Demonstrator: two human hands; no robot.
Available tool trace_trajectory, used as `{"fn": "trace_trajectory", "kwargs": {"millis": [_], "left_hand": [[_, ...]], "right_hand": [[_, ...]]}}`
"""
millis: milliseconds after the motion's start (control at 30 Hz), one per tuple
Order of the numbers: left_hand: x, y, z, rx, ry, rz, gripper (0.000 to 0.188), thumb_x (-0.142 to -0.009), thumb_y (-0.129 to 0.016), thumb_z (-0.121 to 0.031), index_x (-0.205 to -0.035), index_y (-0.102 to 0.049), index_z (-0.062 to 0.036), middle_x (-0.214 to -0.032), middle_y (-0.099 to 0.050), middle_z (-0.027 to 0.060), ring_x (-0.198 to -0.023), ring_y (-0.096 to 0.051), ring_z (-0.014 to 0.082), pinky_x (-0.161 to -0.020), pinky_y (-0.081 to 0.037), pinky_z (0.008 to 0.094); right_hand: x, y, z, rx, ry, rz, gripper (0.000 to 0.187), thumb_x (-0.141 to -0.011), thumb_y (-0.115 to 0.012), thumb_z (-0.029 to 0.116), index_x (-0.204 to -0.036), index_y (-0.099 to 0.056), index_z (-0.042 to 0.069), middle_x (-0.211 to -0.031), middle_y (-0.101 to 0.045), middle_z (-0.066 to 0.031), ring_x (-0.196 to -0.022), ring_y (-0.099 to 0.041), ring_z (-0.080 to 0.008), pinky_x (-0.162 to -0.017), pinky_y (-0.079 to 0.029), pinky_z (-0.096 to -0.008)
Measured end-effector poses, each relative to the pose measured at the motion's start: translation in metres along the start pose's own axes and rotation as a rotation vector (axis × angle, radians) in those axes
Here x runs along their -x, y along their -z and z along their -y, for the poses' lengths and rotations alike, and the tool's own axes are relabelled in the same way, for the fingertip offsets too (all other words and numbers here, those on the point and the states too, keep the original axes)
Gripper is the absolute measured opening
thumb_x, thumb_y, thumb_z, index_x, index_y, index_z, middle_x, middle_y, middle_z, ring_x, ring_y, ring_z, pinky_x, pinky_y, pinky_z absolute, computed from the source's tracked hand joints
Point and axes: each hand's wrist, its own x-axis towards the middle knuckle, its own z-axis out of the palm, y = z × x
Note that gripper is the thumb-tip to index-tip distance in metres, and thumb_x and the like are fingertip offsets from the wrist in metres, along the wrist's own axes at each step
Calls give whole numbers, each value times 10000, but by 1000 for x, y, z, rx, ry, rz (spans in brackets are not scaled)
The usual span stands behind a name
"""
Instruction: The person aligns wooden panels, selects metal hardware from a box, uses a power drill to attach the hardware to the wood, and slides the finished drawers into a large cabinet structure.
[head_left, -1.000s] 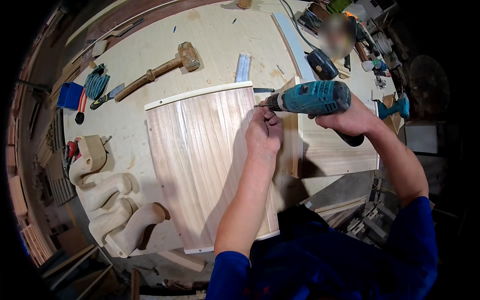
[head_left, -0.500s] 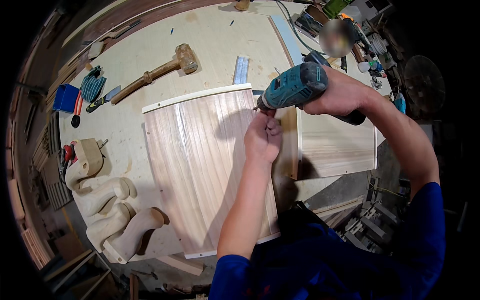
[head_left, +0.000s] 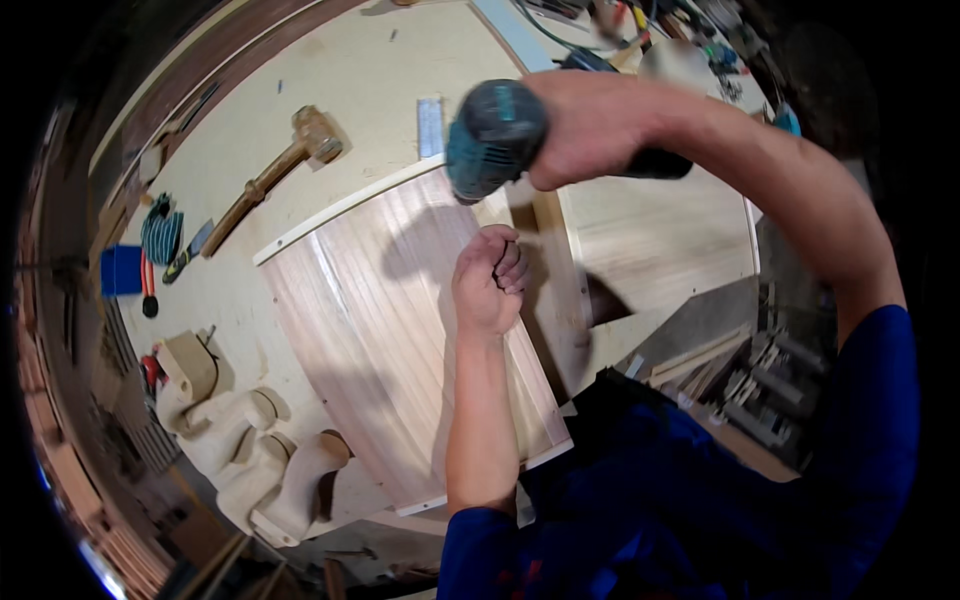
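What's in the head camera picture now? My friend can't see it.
A right hand holds a teal-and-black drill over a pale wooden panel, the left hand curled nearby. A mallet and curved wooden pieces lie on the workbench.

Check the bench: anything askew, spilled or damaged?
No obvious spill or damage. Slightly odd: the near end of the wooden panel seems to overhang the workbench, possibly unsupported there. The curved wooden pieces at near left lie bunched at uneven angles. The drill in the right hand hides its own tip, so can't judge that.
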Motion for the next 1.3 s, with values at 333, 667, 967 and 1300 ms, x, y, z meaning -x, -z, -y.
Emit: {"fn": "trace_trajectory", "kwargs": {"millis": [333, 667, 967, 1300], "left_hand": [[3, -32, 8, -2296, -538, -626, 875, -766, -775, -289, -1439, -334, 55, -1161, -487, 254, -1061, -493, 391, -900, -420, 484], [-2, -19, 6, -2414, -489, -662, 802, -791, -666, -376, -1444, -406, 12, -1127, -503, 240, -1051, -476, 407, -879, -400, 520], [-3, -25, 10, -2357, -528, -699, 735, -767, -665, -342, -1373, -511, 44, -1106, -545, 248, -1024, -510, 405, -913, -402, 510], [-4, -34, 9, -2327, -439, -750, 723, -768, -666, -312, -1390, -495, 13, -1126, -536, 230, -1064, -500, 398, -934, -399, 505]], "right_hand": [[-9, 18, 11, 182, 40, 230, 237, -681, -564, 58, -829, -730, -27, -804, -692, -181, -730, -651, -305, -654, -498, -430], [-2, 27, 8, 320, 218, 328, 298, -730, -556, 51, -962, -737, 3, -943, -708, -154, -818, -642, -315, -753, -506, -475], [-17, 11, 8, 328, 172, 245, 284, -726, -551, 43, -930, -731, -36, -903, -695, -184, -776, -643, -303, -705, -517, -436], [-10, 10, 3, 107, 62, 208, 227, -691, -565, 29, -857, -709, -29, -810, -680, -182, -732, -637, -308, -684, -498, -437]]}}
